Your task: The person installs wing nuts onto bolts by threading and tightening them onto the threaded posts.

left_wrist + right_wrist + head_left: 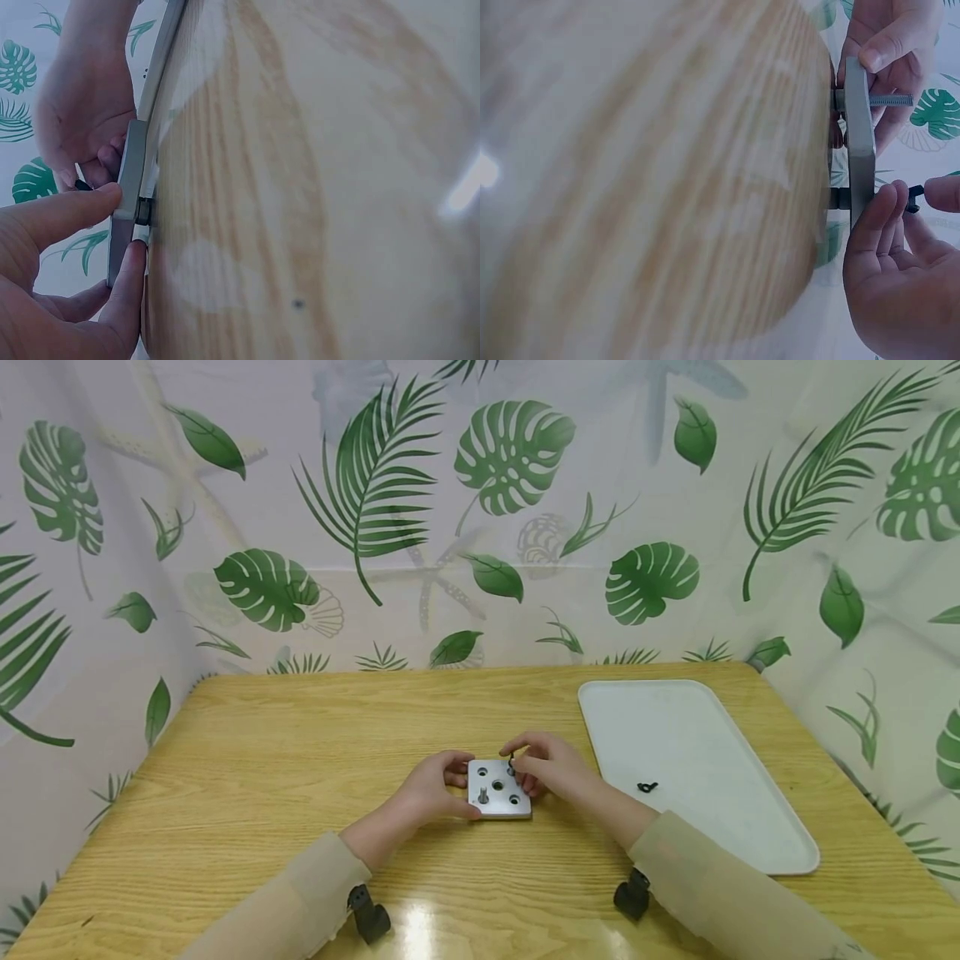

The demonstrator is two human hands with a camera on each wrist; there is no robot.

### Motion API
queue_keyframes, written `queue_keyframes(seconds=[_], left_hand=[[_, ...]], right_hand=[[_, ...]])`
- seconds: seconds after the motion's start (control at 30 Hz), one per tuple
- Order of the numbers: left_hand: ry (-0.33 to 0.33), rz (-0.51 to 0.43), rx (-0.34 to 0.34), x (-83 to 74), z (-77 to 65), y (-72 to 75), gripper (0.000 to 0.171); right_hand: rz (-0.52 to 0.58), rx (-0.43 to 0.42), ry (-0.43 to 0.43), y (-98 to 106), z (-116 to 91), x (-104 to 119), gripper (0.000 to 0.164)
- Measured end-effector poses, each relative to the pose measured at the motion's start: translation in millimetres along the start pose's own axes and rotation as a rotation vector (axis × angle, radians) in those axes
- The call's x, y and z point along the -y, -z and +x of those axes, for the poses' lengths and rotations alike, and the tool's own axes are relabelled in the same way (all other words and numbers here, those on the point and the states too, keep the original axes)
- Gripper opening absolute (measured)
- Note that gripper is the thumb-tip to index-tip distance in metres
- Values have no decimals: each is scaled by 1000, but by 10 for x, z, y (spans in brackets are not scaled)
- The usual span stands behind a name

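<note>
A square silver metal plate with several holes lies low over the table, bolt heads beneath it. My left hand grips its left edge, thumb at the near corner. A threaded bolt sticks up from the plate's near-left part. At the far-right corner my right hand pinches a black wing nut over a second bolt, mostly hidden by the fingers. How far the wing nut sits on that bolt cannot be told. In the left wrist view the plate shows edge-on.
A white tray lies to the right, with another black wing nut on it. The wooden table reaches back to a leaf-patterned cloth. My right forearm crosses the tray's near-left edge.
</note>
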State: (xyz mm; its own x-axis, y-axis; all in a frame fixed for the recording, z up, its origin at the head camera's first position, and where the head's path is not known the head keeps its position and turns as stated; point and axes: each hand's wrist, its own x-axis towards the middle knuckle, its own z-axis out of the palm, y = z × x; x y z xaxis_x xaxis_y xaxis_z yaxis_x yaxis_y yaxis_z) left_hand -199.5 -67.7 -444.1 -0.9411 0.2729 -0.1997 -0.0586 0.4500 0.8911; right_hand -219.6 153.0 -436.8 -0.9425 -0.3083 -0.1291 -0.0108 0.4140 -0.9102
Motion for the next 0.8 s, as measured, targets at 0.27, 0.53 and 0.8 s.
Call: queue_keyframes(seconds=[0.27,0.53,0.8], left_hand=[[3,-3,3,10,5,3,80],[-1,-10,-8,20,19,8,80],[-1,-7,-2,14,9,6,80]], right_hand=[[-26,-40,-49,-22,13,2,20],[-72,-124,-84,-69,50,30,24],[-87,-132,-63,-66,24,36,15]])
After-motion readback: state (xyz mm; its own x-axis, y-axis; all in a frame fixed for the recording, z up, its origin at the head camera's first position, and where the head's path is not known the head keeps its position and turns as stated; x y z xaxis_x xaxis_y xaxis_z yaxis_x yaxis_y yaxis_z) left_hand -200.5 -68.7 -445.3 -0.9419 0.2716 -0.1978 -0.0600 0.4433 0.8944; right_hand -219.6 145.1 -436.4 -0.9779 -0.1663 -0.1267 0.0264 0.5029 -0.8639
